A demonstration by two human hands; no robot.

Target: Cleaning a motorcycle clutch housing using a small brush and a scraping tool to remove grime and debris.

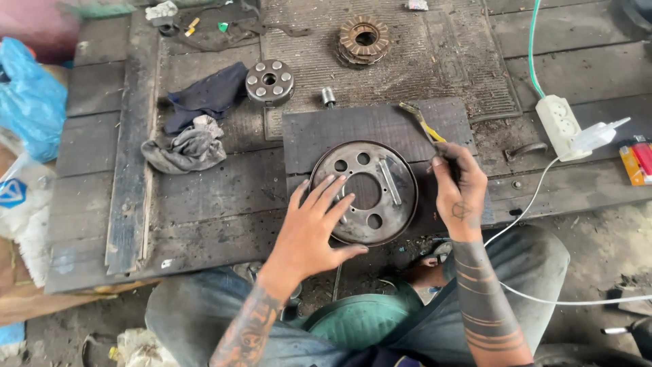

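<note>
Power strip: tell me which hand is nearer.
Right. The right hand grips a brush beside the disc, closer to the power strip; the left hand lies across the disc's far side.

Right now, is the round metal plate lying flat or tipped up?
Flat. The metal plate lies face-up on the dark board, its whole round outline and holes showing; the left hand rests spread on its near edge.

Round plate [367, 194] on board [353, 126]; rags [187, 146] left, power strip [558, 126] right, clutch stack [363, 41] behind.
</note>
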